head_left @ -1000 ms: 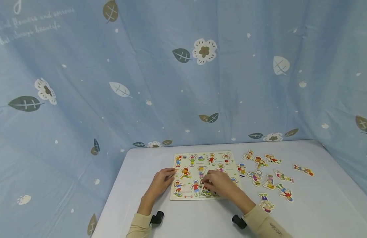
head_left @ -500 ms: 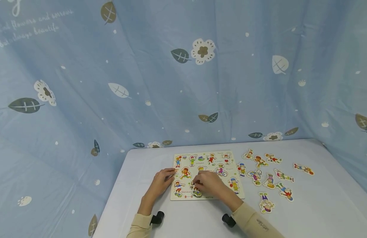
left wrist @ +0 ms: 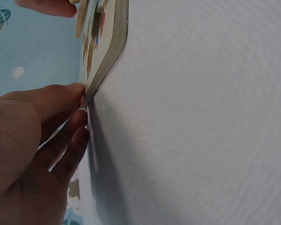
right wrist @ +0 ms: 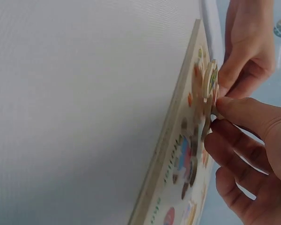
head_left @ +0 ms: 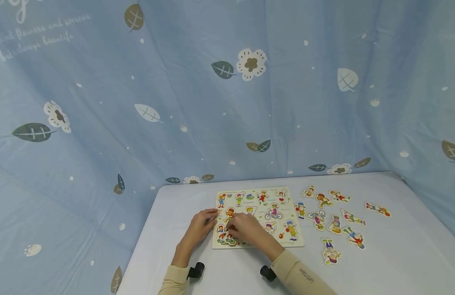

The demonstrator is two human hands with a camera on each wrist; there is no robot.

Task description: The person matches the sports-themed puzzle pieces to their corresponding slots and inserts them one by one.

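A wooden puzzle board (head_left: 298, 241) printed with children playing sports lies on the white table. My left hand (head_left: 202, 223) grips its left edge, thumb on the face and fingertips against the side, as the left wrist view shows. Over the board's lower left corner, my right hand (head_left: 245, 228) pinches a small figure-shaped puzzle piece (right wrist: 210, 82) between thumb and fingers. In the right wrist view the piece is raised off the board close to the recesses, on edge to the camera. From the head camera the piece overlaps the skateboarder picture, and my fingers hide its top.
Several loose puzzle pieces lie right of the board, among them a figure with a basketball (head_left: 300, 210), a cyclist (head_left: 318, 220) and a purple-trousered figure (head_left: 331, 252) nearest the front. A blue patterned curtain (head_left: 227, 102) hangs behind the white table (head_left: 389, 262).
My right hand has moved left across the board with the puzzle piece, from the lower middle to the lower left corner. My left hand has stayed on the left edge.
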